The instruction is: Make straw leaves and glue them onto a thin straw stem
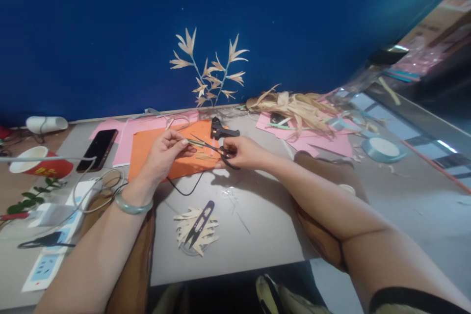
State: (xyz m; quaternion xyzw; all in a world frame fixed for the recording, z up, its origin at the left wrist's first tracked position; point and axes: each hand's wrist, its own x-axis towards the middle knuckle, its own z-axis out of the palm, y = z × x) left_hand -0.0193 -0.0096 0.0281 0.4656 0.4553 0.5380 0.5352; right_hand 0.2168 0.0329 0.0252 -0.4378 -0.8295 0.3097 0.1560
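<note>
My left hand [165, 153] pinches a thin strip of dried leaf [194, 142] over the orange paper sheet [147, 154]. My right hand [246, 153] grips black scissors [215, 148], whose blades point left and meet the strip. A pale green bangle [132, 206] is on my left wrist. Both hands hover just above the grey table [257, 235]. A pile of cut leaf pieces [196, 229] lies nearer me with small black thread snips [200, 221] on top.
A black glue gun [221, 131] sits behind the hands. Dried husks [294, 108] lie on pink paper at the right, beside a ribbon roll [382, 149]. A leaf sprig [211, 71] stands against the blue wall. Phone [97, 148], red cup [39, 163] and power strip [55, 235] are at left.
</note>
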